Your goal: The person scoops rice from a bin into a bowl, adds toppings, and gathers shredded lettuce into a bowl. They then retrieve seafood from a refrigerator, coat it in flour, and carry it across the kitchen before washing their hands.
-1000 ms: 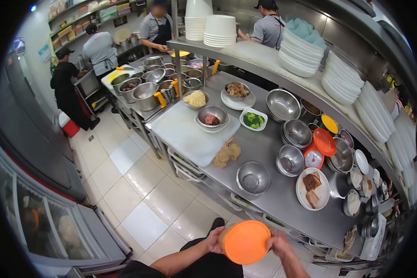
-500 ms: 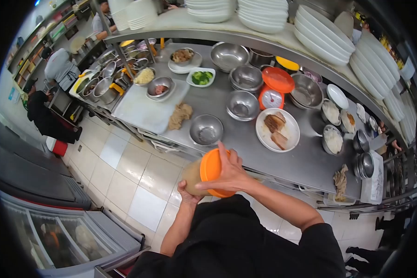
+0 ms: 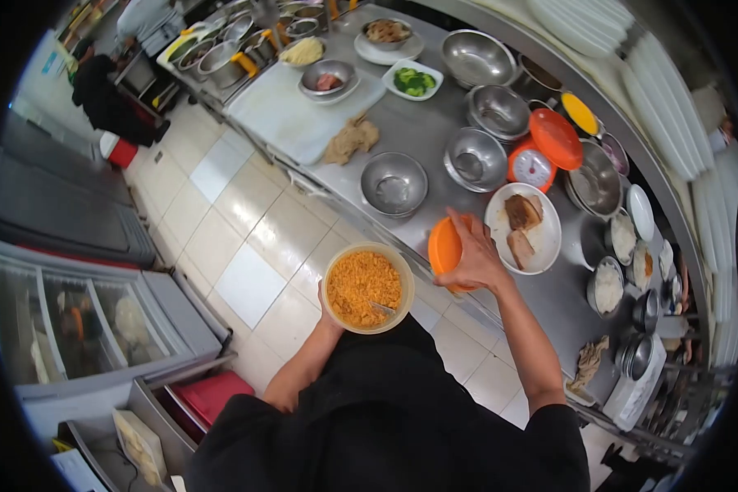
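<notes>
My left hand [image 3: 330, 318] is wrapped round the side of a round plastic tub [image 3: 410, 283], its fingers mostly hidden beneath. Orange crumbly food [image 3: 362, 285] fills the tub, and a metal utensil [image 3: 381, 308] pokes out of it. In my right hand [image 3: 477, 261] is the tub's orange lid [image 3: 443, 246], held by its rim at the counter's front edge. Just beyond the tub, an empty steel bowl [image 3: 394, 182] sits on the counter. Right of the lid is a white plate [image 3: 549, 238] with pieces of cooked meat [image 3: 521, 213].
On the steel counter [image 3: 418, 148] are an orange scale [image 3: 533, 167], more steel bowls [image 3: 476, 159], a dish of broccoli [image 3: 413, 80], a crumpled cloth [image 3: 353, 139] and a white cutting board [image 3: 287, 115]. An open drawer [image 3: 123, 443] is at lower left. A person in black [image 3: 107, 94] stands far left.
The orange lid has come off the tub and moved right in my right hand. The tub has tipped upright toward me, showing its contents. My view has turned.
</notes>
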A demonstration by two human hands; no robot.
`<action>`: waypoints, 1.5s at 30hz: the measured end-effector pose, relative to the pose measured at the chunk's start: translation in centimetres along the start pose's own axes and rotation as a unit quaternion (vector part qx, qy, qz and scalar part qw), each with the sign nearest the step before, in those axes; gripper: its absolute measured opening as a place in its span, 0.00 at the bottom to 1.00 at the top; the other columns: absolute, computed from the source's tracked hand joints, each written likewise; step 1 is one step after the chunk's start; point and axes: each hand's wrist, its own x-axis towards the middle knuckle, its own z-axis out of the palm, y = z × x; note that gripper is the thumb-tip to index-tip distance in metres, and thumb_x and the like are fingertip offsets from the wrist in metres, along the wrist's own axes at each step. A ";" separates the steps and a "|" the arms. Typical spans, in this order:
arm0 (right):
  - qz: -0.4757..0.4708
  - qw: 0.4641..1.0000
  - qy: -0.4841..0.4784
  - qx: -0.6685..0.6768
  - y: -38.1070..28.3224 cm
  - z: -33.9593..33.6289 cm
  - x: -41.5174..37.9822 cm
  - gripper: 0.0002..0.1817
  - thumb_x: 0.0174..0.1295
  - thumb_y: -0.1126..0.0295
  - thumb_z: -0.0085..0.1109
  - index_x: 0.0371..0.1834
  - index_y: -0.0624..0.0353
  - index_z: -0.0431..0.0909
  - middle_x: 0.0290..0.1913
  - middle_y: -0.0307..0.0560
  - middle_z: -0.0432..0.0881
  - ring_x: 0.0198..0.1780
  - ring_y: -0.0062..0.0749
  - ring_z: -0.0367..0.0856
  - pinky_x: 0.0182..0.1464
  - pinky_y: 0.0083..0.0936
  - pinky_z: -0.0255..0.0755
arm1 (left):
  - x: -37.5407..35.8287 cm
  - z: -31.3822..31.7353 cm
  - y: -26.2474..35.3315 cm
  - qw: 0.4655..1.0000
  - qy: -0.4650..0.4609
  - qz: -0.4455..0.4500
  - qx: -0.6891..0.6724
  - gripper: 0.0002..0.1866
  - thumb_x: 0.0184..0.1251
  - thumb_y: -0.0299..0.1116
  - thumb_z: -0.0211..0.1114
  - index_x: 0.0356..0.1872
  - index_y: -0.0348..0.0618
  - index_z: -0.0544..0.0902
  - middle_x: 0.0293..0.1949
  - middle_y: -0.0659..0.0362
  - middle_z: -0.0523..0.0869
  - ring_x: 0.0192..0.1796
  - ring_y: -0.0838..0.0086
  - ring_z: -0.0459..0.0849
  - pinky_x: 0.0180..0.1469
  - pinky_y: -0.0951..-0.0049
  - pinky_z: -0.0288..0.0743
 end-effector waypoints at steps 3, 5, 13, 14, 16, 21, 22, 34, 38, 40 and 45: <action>0.049 0.993 -0.043 -0.102 1.1 2.9 2.4 0.68 0.16 0.51 0.73 0.70 0.46 0.43 0.66 0.63 0.47 0.67 0.60 0.47 0.65 0.50 0.49 | -0.6 1.4 1.2 1.000 0.002 0.016 -0.011 0.39 0.49 0.59 0.54 0.57 0.40 0.70 0.57 0.47 0.72 0.56 0.52 0.72 0.57 0.52 0.67; 0.022 0.992 0.014 -0.122 0.9 3.8 2.8 0.62 0.22 0.54 0.72 0.68 0.46 0.48 0.64 0.62 0.52 0.66 0.58 0.51 0.64 0.47 0.52 | -0.3 2.6 2.1 1.000 -0.018 0.005 -0.008 0.38 0.49 0.59 0.54 0.57 0.40 0.70 0.56 0.46 0.73 0.56 0.53 0.72 0.56 0.52 0.68; -0.409 0.909 -0.079 -0.020 -10.6 0.9 4.2 0.29 0.39 0.76 0.60 0.51 0.50 0.71 0.52 0.48 0.69 0.55 0.43 0.68 0.52 0.34 0.68 | 1.9 6.9 5.5 0.998 -0.004 -0.025 0.066 0.37 0.48 0.58 0.54 0.55 0.40 0.71 0.54 0.47 0.75 0.54 0.52 0.74 0.56 0.51 0.68; -0.402 0.912 -0.073 -0.023 -11.6 1.5 4.8 0.29 0.39 0.76 0.60 0.51 0.50 0.71 0.52 0.48 0.69 0.55 0.43 0.68 0.52 0.34 0.68 | 2.3 7.1 5.5 0.997 -0.009 -0.034 0.068 0.37 0.48 0.58 0.54 0.55 0.40 0.71 0.54 0.47 0.75 0.54 0.52 0.74 0.56 0.51 0.68; -0.446 0.890 0.012 -0.092 -12.5 2.4 6.0 0.30 0.41 0.77 0.59 0.53 0.49 0.69 0.54 0.46 0.68 0.56 0.43 0.67 0.53 0.34 0.68 | 3.0 7.4 5.7 0.997 -0.002 -0.014 0.070 0.37 0.48 0.58 0.54 0.56 0.41 0.71 0.54 0.47 0.74 0.54 0.53 0.74 0.56 0.51 0.67; -0.376 0.919 -0.030 -0.120 -13.0 2.8 6.6 0.29 0.43 0.76 0.59 0.54 0.49 0.68 0.56 0.47 0.66 0.55 0.44 0.67 0.54 0.34 0.68 | 3.5 8.2 6.5 0.995 -0.032 -0.054 0.072 0.37 0.49 0.59 0.53 0.56 0.42 0.70 0.55 0.48 0.74 0.54 0.54 0.74 0.56 0.51 0.67; -0.349 0.927 -0.066 -0.121 -13.0 2.8 6.9 0.28 0.44 0.76 0.59 0.54 0.51 0.68 0.56 0.48 0.66 0.54 0.45 0.68 0.54 0.35 0.68 | 3.5 7.7 6.4 0.997 -0.022 -0.042 0.067 0.37 0.49 0.59 0.53 0.56 0.42 0.70 0.55 0.48 0.74 0.54 0.54 0.74 0.56 0.51 0.67; -0.269 0.956 -0.097 -0.059 -12.0 4.2 9.9 0.17 0.37 0.77 0.60 0.36 0.61 0.79 0.39 0.49 0.79 0.41 0.43 0.78 0.44 0.34 0.73 | 5.3 7.5 7.3 0.997 -0.019 -0.037 0.070 0.36 0.50 0.58 0.55 0.55 0.41 0.72 0.53 0.48 0.75 0.53 0.54 0.75 0.55 0.53 0.70; -0.271 0.958 -0.014 0.096 -11.5 3.5 10.3 0.15 0.37 0.79 0.59 0.34 0.62 0.80 0.36 0.48 0.81 0.35 0.40 0.80 0.42 0.30 0.74 | 6.7 5.3 7.7 0.997 0.022 -0.050 0.056 0.35 0.50 0.56 0.55 0.55 0.41 0.71 0.53 0.48 0.75 0.54 0.55 0.74 0.54 0.54 0.71; -0.217 0.950 0.015 0.223 -12.3 1.4 10.3 0.14 0.40 0.80 0.58 0.35 0.61 0.81 0.38 0.50 0.82 0.36 0.38 0.81 0.41 0.26 0.75 | 6.8 5.4 7.8 0.997 0.024 -0.039 0.065 0.36 0.49 0.57 0.55 0.56 0.41 0.71 0.54 0.48 0.75 0.54 0.55 0.74 0.54 0.54 0.70; -0.093 0.952 0.068 0.285 -9.9 -0.7 12.4 0.13 0.45 0.79 0.58 0.37 0.59 0.81 0.41 0.50 0.81 0.38 0.39 0.81 0.42 0.25 0.73 | 5.9 6.5 9.1 0.994 0.010 -0.030 0.102 0.38 0.47 0.58 0.56 0.57 0.42 0.70 0.55 0.48 0.74 0.55 0.54 0.73 0.56 0.52 0.68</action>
